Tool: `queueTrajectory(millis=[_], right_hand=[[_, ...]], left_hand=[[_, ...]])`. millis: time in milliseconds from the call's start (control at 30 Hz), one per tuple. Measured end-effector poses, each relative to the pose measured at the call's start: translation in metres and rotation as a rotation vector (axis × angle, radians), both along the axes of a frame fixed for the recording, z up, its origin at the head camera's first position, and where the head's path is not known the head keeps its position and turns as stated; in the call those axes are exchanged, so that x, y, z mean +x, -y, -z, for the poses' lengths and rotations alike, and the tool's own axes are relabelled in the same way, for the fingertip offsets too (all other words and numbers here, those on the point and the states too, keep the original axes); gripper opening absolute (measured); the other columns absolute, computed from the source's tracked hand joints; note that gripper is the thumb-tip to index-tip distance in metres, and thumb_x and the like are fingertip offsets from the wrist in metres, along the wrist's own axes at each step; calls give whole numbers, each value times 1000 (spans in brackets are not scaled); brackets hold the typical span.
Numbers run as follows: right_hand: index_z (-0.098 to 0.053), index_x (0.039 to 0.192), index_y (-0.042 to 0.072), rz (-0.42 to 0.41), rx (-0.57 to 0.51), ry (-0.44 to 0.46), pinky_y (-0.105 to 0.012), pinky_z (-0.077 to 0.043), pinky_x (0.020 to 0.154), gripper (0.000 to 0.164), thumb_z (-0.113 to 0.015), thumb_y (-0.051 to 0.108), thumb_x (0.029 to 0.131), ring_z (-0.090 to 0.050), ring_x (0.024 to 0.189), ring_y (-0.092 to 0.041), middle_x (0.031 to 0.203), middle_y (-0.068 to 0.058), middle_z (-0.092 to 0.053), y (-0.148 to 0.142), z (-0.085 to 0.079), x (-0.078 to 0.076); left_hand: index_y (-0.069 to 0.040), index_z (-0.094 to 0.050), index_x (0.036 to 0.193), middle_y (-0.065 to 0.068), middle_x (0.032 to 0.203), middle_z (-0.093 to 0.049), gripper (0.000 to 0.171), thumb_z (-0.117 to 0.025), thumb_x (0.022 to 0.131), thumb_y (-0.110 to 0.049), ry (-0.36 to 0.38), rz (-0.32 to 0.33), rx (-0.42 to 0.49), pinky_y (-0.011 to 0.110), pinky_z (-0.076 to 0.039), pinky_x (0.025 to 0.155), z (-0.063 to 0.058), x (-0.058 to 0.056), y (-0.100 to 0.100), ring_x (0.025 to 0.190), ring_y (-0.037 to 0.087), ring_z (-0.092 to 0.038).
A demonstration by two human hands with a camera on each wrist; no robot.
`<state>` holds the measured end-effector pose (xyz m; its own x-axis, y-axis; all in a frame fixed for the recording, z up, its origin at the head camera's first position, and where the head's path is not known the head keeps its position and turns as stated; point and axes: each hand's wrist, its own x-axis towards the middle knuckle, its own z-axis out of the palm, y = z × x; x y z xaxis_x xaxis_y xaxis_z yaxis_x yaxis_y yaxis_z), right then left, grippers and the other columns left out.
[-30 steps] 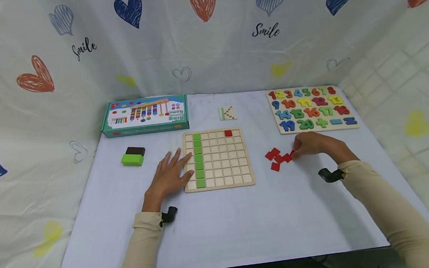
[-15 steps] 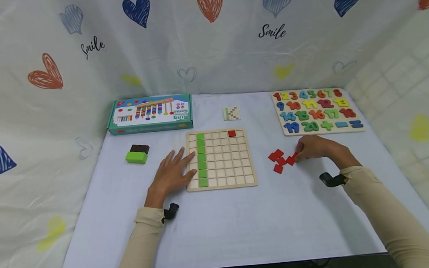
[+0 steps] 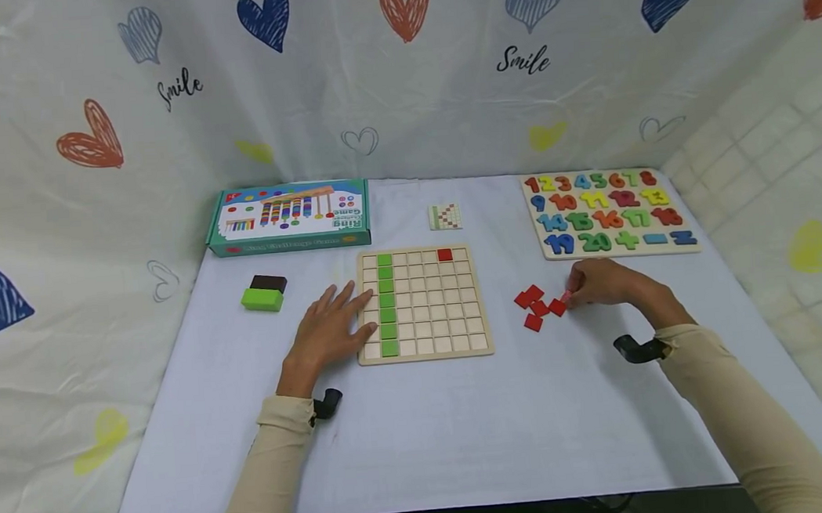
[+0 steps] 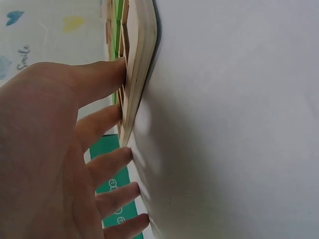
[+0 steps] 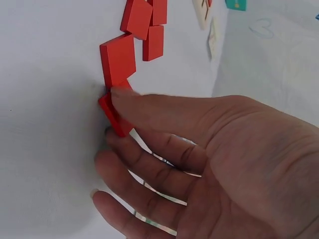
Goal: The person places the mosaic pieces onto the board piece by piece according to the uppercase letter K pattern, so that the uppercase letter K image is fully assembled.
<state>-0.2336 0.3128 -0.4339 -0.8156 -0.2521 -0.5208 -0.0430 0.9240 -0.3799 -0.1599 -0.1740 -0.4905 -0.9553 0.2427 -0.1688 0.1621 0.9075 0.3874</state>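
in the head view, barely altered beyond a paler, likely tilting red tile [image 3: 566,297] right of the board [image 3: 431,357], so little further on; in the left wrist view, with left hand [image 4: 50,149] spread, holding nothing, at the board's cut-off edge; in the right wrist view, pinching that red tile, half-hidden, in right hand [image 5: 239,164].

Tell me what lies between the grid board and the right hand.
In the head view, five loose red tiles lie on the white table between the grid board and the right hand, nearer the hand.
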Motion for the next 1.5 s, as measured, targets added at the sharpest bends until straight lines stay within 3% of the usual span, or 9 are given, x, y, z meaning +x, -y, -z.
queueTrajectory(millis=[300,600,767,1100,1500], right_hand=[[-65,109,0,-31,-68,-60,-36,-59,78,21,-77,12,97,-63,92,-27,101,-12,-68,7,-11,-3],[-64,115,1,-62,-179,-218,-33,-57,79,22,-75,9,98,-63,97,-29,108,-15,-70,62,-19,-13],[-68,115,3,-71,-245,-263,-33,-56,77,17,-73,10,100,-64,95,-29,108,-14,-72,101,-12,-24],[-70,112,4,-114,-394,-322,-39,-56,83,13,-72,9,101,-66,97,-27,108,-12,-73,177,20,-41],[-75,117,6,-122,-343,-352,-45,-56,90,18,-72,15,102,-68,103,-28,111,-11,-75,195,39,-49]], left_hand=[[-22,-51,160,10,171,-37,66,-69,101,-46,-63,7,22,65,-28,125,0,0,3,161,42,-23],[-24,-49,161,8,172,-35,67,-67,102,-49,-56,11,4,64,-29,126,5,0,6,161,41,-23],[-23,-49,161,10,171,-36,68,-68,102,-48,-64,10,4,64,-29,125,5,2,7,161,42,-24],[-24,-48,162,8,171,-36,67,-67,102,-49,-59,0,27,62,-27,127,8,4,7,162,40,-23],[-25,-47,162,7,173,-33,67,-66,102,-48,-45,-7,37,61,-24,128,5,1,2,163,39,-19]])
